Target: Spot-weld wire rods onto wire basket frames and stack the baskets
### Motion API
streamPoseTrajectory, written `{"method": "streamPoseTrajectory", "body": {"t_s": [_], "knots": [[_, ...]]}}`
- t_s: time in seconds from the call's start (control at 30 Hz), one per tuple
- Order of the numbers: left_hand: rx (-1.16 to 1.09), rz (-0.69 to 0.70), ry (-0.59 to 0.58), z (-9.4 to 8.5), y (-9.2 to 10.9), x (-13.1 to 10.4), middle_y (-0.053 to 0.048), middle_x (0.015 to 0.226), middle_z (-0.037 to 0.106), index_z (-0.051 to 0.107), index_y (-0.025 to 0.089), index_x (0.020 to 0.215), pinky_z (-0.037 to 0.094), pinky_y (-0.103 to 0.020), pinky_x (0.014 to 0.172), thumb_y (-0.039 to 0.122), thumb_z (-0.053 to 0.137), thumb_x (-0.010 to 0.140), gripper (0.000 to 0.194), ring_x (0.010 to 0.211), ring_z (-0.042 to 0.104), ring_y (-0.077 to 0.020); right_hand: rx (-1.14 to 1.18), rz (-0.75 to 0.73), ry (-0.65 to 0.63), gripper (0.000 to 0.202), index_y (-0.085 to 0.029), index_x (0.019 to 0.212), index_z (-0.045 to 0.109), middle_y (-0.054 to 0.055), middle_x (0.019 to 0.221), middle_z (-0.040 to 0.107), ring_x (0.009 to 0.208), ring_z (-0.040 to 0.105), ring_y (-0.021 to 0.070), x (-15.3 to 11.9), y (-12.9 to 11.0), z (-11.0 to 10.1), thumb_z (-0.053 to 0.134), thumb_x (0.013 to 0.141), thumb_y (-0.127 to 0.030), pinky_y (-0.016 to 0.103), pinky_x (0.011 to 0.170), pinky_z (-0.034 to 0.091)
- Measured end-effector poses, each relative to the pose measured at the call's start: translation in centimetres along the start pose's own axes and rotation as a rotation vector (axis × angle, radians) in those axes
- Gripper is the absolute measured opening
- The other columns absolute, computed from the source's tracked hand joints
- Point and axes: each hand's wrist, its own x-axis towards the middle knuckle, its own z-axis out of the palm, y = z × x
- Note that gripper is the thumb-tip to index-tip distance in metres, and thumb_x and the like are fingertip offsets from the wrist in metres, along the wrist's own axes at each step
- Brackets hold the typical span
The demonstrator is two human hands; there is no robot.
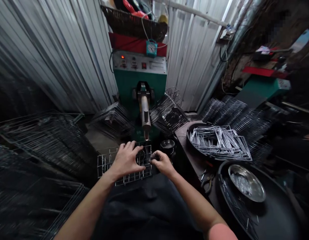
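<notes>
A wire basket (123,180) of metal rods lies in front of me, below the tip of a spot welder (144,116). My left hand (126,159) lies across the basket, fingers at its far edge and thumb stretched along the near side, gripping the frame. At the basket's right end, my right hand (163,163) is closed in a pinch, thumb against curled fingers; what sits between the fingertips is too small to tell. A small metal bowl (167,144) stands just beyond my right hand.
Stacked wire frames (111,120) flank the welder, with more wire frames (169,113) to its right. A black pan (189,136) holds bent wire frames. A steel bowl (257,193) with short wires rests in a large black basin (277,220). Pliers (207,183) lie nearby.
</notes>
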Motion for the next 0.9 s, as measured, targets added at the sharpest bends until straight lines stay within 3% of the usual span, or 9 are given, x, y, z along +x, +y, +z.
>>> {"method": "streamPoseTrajectory", "body": {"t_s": [0.1,0.27,0.4,0.6,0.9], "knots": [[0.03,0.0,-0.036,0.0,0.0,0.1,-0.019,0.124,0.048,0.055,0.018,0.117,0.033,-0.049,0.094,0.052,0.073,0.051,0.077,0.115,0.042,-0.0367,0.1,0.005,0.007,0.006,-0.017,0.073,0.06,-0.003,0.069,0.059,0.069,0.055,0.0128,-0.6,0.9,0.9,0.059,0.069,-0.022,0.025,0.068,0.044],[0.007,-0.021,-0.093,0.9,-0.3,0.4,-0.018,0.122,0.049,0.054,0.017,0.118,0.033,-0.047,0.093,0.053,0.071,0.051,0.077,0.113,0.044,-0.0351,0.167,0.043,-0.156,0.023,-0.018,0.092,0.067,0.001,0.087,0.066,0.085,0.06,0.0152,-1.4,1.8,0.3,0.048,0.081,-0.024,0.029,0.081,0.045],[-0.019,-0.05,-0.1,1.4,-0.6,0.8,-0.015,0.118,0.051,0.054,0.018,0.116,0.034,-0.046,0.092,0.048,0.07,0.052,0.073,0.111,0.045,-0.0343,0.075,-0.077,-0.259,0.027,-0.019,0.103,0.066,0.003,0.099,0.065,0.093,0.059,0.0174,-1.2,2.1,-0.8,0.058,0.078,-0.026,0.031,0.084,0.045],[-0.009,-0.035,-0.118,1.9,-1.3,1.2,-0.016,0.116,0.052,0.055,0.018,0.115,0.035,-0.046,0.091,0.049,0.072,0.051,0.073,0.11,0.045,-0.0342,-0.121,-0.337,-0.195,0.021,-0.018,0.098,0.067,0.007,0.093,0.067,0.089,0.062,0.0173,0.1,3.2,-0.6,0.062,0.078,-0.021,0.03,0.08,0.048],[-0.044,-0.012,-0.07,3.4,-3.3,1.3,-0.016,0.123,0.05,0.054,0.021,0.118,0.033,-0.051,0.097,0.051,0.073,0.05,0.076,0.116,0.043,-0.0371,-0.271,-0.391,-0.095,0.014,-0.02,0.088,0.069,0.006,0.09,0.067,0.083,0.063,0.0151,0.8,4.1,0.8,0.059,0.079,-0.018,0.026,0.075,0.05]]}}
